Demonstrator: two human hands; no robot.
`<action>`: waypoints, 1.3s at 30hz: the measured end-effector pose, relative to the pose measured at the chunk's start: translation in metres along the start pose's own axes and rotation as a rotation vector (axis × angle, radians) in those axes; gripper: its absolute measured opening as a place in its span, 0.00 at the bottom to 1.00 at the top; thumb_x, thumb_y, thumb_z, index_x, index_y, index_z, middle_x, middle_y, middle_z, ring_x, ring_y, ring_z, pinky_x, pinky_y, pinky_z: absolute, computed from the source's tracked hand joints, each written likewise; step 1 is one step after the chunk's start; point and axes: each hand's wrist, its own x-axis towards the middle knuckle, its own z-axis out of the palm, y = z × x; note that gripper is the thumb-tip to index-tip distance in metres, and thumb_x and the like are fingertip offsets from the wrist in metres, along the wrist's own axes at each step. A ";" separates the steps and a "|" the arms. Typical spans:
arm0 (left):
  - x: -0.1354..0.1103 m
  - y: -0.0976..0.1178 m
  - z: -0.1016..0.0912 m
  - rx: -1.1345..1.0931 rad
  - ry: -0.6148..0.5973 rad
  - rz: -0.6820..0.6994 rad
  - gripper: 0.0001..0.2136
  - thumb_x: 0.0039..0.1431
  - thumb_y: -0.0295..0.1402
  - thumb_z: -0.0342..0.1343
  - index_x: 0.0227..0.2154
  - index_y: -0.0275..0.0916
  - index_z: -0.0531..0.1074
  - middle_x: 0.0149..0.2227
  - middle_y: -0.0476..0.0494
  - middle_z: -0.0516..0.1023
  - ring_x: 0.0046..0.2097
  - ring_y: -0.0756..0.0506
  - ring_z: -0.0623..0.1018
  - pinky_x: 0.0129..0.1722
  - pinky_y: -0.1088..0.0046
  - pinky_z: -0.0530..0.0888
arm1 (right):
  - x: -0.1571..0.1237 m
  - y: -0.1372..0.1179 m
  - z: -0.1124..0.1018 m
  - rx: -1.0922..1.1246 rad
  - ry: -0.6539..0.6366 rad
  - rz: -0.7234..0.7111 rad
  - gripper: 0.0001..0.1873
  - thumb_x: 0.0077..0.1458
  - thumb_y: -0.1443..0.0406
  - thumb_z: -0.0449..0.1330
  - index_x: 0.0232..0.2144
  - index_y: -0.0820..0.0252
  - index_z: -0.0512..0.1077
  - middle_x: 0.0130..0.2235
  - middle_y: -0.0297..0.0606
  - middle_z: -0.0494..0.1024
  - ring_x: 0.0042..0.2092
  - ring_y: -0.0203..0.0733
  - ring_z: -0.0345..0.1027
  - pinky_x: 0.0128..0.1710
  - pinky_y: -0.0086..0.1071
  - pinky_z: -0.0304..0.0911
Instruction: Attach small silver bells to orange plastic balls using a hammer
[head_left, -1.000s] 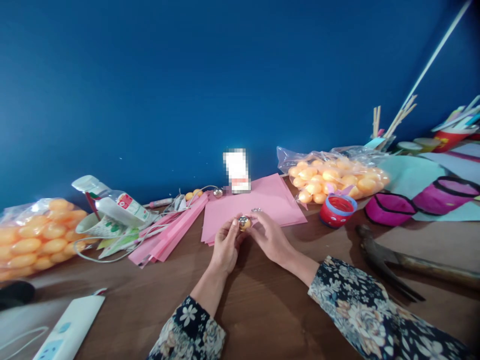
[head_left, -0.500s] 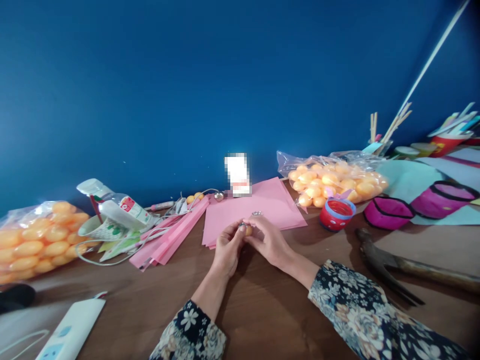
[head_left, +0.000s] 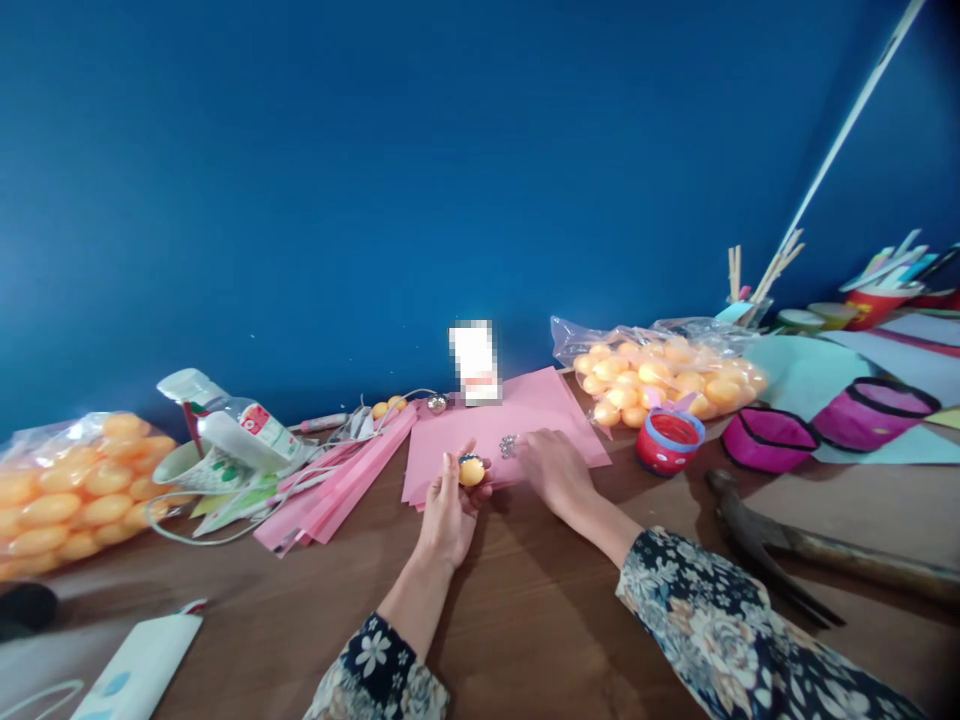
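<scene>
In the head view, my left hand [head_left: 448, 505] pinches a yellow ball [head_left: 472, 473] near the pink paper [head_left: 544, 402]. It has a dark bit [head_left: 466, 460] on top, so I think it's partly done. Loose shiny bits [head_left: 508, 446] lie on the paper, not used yet. My right hand [head_left: 555, 467] is blurry beside them; I can't tell if it's pinching.

Bare tabletop [head_left: 525, 620] separates the left hand [head_left: 450, 510] from the right hand [head_left: 559, 470], open toward the near side. A second free lane, at left, runs between the power strip [head_left: 146, 660] and the pink strips [head_left: 341, 485]. The hammer [head_left: 840, 552] blocks the right side, with cup [head_left: 664, 455] and pouches [head_left: 771, 442] beyond; the wall [head_left: 480, 150] closes the far edge.
</scene>
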 end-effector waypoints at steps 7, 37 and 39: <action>0.001 0.002 0.003 -0.111 0.003 -0.021 0.14 0.54 0.31 0.54 0.44 0.33 0.71 0.41 0.38 0.78 0.40 0.46 0.78 0.39 0.74 0.76 | -0.002 -0.002 -0.004 -0.043 -0.046 -0.089 0.10 0.57 0.67 0.52 0.31 0.58 0.73 0.32 0.41 0.75 0.36 0.43 0.64 0.39 0.34 0.56; 0.003 -0.003 -0.004 -0.093 -0.090 0.010 0.21 0.52 0.30 0.57 0.51 0.40 0.66 0.40 0.41 0.79 0.44 0.44 0.77 0.47 0.67 0.72 | -0.006 -0.005 -0.006 0.214 0.146 0.048 0.08 0.55 0.66 0.50 0.33 0.60 0.69 0.34 0.41 0.76 0.37 0.45 0.70 0.37 0.34 0.63; 0.002 -0.003 -0.003 -0.075 -0.100 0.016 0.21 0.52 0.31 0.57 0.50 0.41 0.67 0.39 0.42 0.79 0.43 0.45 0.78 0.45 0.69 0.73 | -0.006 -0.007 -0.007 0.291 0.166 0.044 0.07 0.55 0.66 0.51 0.33 0.60 0.69 0.35 0.42 0.76 0.37 0.44 0.70 0.37 0.34 0.63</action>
